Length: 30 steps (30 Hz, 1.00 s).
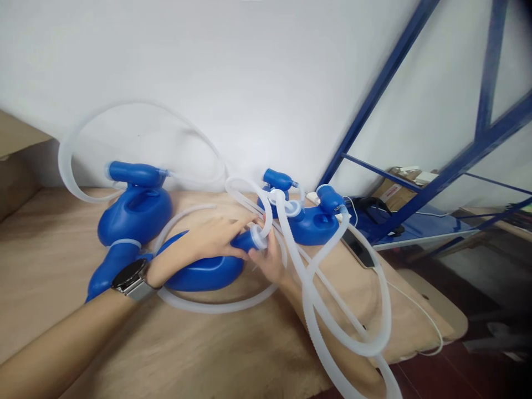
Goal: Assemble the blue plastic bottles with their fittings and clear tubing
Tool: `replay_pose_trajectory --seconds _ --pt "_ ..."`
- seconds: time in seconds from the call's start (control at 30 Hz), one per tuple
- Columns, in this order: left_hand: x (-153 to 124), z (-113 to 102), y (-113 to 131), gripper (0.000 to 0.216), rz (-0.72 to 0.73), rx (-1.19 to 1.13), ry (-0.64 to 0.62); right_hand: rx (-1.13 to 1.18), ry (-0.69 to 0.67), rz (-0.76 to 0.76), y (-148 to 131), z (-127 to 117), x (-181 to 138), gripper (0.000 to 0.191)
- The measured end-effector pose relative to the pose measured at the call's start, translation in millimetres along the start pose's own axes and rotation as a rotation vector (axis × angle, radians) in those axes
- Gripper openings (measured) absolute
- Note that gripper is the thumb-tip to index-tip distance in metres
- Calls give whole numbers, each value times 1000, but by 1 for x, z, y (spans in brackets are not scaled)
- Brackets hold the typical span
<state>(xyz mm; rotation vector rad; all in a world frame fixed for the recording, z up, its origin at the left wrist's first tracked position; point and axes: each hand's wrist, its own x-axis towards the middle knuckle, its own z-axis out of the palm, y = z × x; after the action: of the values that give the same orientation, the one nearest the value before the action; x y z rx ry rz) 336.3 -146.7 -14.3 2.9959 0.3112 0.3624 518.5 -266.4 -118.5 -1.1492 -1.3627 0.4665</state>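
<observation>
A blue plastic urinal bottle [203, 275] lies on the wooden table, its neck pointing right. My left hand [216, 238], with a watch on the wrist, is wrapped round that neck from above. At the mouth sits a translucent white cap [259, 236], joined to a ribbed hose [268, 210]. My right hand [270, 257] closes on the cap from the right and below; part of its grip is hidden. A thinner pale tube [224, 306] curves round the bottle on the tabletop.
More blue bottles stand at the left [135, 216] and the back right [316, 226], with looping hoses [307, 288] hanging over my right forearm. A phone [357, 249] with a cable lies near the right edge. A blue metal rack [382, 83] rises beside the table; cardboard [20, 136] is at far left.
</observation>
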Motion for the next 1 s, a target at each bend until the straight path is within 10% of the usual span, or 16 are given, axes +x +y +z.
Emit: replay_pose_trajectory --seconds 0.33,0.67,1.0 --pt "0 -2 -2 79 22 -34 4 59 -148 223 -17 -30 5 35" --pt "2 -12 11 62 -55 2 -33 224 175 291 -31 9 8 64" --pt "3 -9 0 55 -27 -70 -37 196 -44 233 -10 -23 17 74"
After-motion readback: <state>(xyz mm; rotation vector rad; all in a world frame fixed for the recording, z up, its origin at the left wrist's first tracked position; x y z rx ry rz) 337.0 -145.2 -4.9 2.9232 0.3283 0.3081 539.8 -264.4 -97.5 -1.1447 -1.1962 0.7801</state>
